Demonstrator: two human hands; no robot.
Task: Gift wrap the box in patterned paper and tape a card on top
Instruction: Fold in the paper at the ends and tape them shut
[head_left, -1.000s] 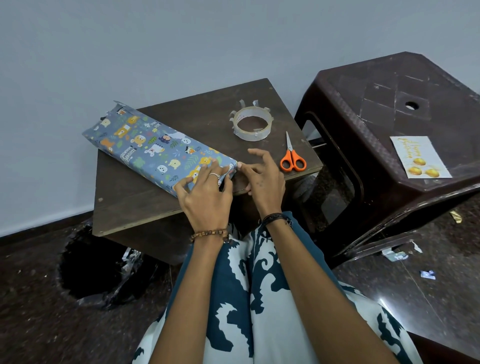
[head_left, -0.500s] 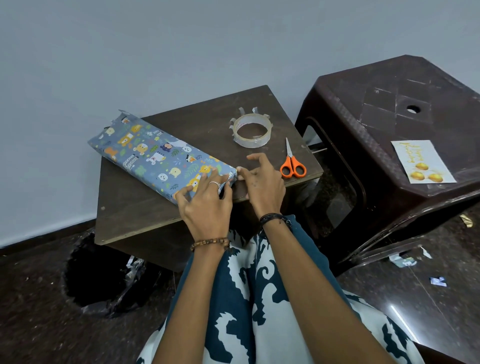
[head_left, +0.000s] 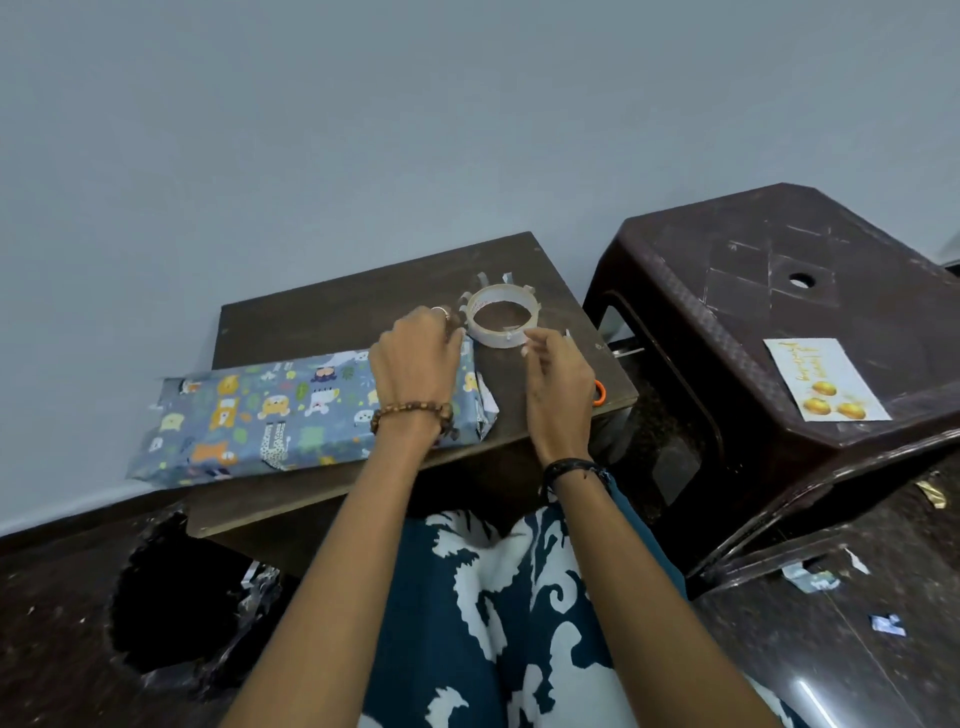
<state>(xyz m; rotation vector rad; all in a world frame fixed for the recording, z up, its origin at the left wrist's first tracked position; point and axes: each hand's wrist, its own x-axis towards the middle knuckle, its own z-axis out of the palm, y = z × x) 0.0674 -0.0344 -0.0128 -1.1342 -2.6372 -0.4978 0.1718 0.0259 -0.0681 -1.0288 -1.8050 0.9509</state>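
The long box (head_left: 270, 410), wrapped in blue paper with cartoon animals, lies across the near part of a small wooden table (head_left: 337, 312). Its right end fold stands loose and white. My left hand (head_left: 415, 358) rests on the box's right end with its fingers curled over the far edge. My right hand (head_left: 558, 379) is at the near side of the clear tape roll (head_left: 501, 317), fingertips pinched on a short tape strip. Several cut strips stick up around the roll. The yellow-decorated card (head_left: 826, 379) lies on the brown plastic stool (head_left: 727, 291) to the right.
Orange-handled scissors (head_left: 599, 391) lie at the table's right edge, mostly hidden behind my right hand. A bin with a black bag (head_left: 171, 587) stands on the floor at lower left. Paper scraps (head_left: 810, 579) lie on the floor by the stool. A grey wall is close behind the table.
The box has swung so it lies more level across the table. My left hand has shifted onto its right end, and my right hand has left the box end and reached up to the tape roll.
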